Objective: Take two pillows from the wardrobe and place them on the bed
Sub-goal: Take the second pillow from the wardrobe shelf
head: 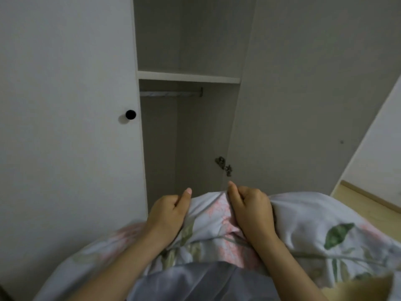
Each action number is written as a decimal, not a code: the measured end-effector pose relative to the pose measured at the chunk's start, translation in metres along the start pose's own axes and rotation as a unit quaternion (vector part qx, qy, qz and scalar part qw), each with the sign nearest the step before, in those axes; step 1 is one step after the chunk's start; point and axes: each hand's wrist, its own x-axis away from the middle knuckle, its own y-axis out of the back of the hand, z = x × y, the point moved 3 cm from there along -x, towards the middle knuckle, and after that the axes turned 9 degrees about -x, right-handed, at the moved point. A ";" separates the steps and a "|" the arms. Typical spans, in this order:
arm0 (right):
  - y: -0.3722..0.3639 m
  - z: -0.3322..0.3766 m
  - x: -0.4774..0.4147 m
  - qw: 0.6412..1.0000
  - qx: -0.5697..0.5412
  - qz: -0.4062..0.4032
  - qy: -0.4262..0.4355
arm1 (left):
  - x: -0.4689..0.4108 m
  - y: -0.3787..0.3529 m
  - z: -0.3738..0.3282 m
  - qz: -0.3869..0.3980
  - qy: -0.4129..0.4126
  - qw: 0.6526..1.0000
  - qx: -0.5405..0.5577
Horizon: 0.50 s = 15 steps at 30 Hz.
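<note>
Head view: left hand [167, 211] and right hand [252, 208] each pinch, it seems, the floral pillow [308, 216] before the open wardrobe [188, 79].

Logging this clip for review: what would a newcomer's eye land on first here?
First, the left hand and right hand, fingers curled into a floral pillow bunched low in the frame, close to the body. Behind them stands the open wardrobe, with its shelf and hanging rail in view. A black knob sits on the closed door to the left.
</note>
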 end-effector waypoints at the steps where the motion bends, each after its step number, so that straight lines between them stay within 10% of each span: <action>1: 0.007 -0.004 0.002 1.000 0.008 -0.004 -0.006 | -0.001 -0.002 -0.007 -0.003 -0.009 1.000 0.010; 15: 0.152 -0.100 -0.015 0.972 0.036 -0.162 -0.166 | 0.004 -0.052 -0.092 0.060 -0.152 0.986 0.038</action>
